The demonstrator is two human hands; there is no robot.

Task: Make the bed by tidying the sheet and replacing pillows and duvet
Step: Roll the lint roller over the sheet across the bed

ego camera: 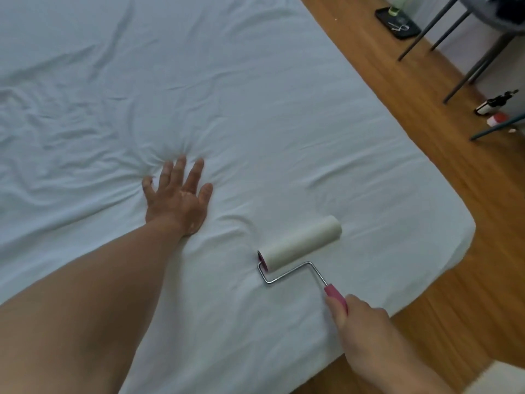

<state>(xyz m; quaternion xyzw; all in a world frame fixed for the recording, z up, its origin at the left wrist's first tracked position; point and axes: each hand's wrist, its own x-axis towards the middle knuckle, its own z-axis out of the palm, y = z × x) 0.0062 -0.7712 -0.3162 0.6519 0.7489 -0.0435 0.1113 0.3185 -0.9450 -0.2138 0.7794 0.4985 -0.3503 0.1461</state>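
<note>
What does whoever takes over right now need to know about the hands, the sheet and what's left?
Left hand: flat, fingers spread, pressing on the sheet.
Right hand: grips the pink handle of the lint roller, whose roll rests on the sheet near the bed's corner.
Done: sheet is on the mattress, near corner fitted.
Left: wrinkles on the left side need smoothing. No pillows or duvet are in view, so both are yet to be put back.

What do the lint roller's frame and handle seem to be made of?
Frame: likely metal wire, shiny silver, glinting along its bends. Handle: probably plastic, smooth pink, no weave or grain visible; the right hand holds it.
</note>
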